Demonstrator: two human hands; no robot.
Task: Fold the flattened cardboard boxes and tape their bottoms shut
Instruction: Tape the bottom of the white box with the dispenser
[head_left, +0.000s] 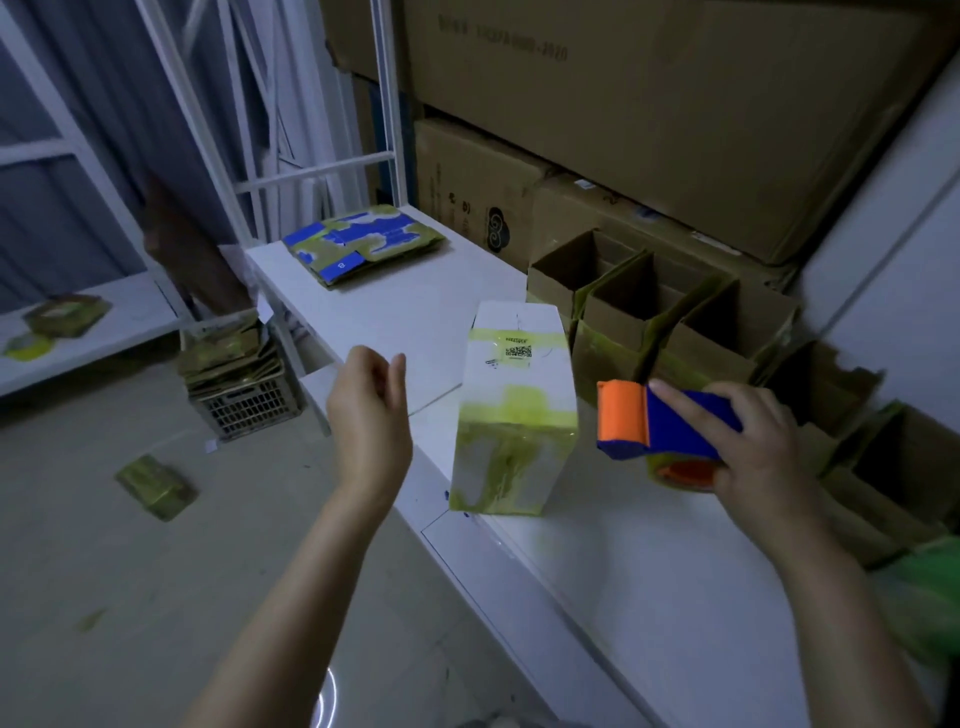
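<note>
A folded white box with yellow-green patches and a QR label (514, 410) stands on the white table (649, 582), leaning slightly. My left hand (369, 415) hovers just left of it, fingers loosely curled, holding nothing and not touching the box. To the box's right, my right hand (753, 441) grips a blue and orange tape dispenser (644, 421), index finger laid along its top. A stack of flattened blue and green boxes (363, 247) lies at the table's far end.
Several open brown cardboard boxes (660, 306) line the table's back right. Large brown cartons (623, 130) are stacked behind. A crate with flattened boxes (239, 379) and a loose flat box (156, 486) sit on the floor at left, near white shelf frames (208, 130).
</note>
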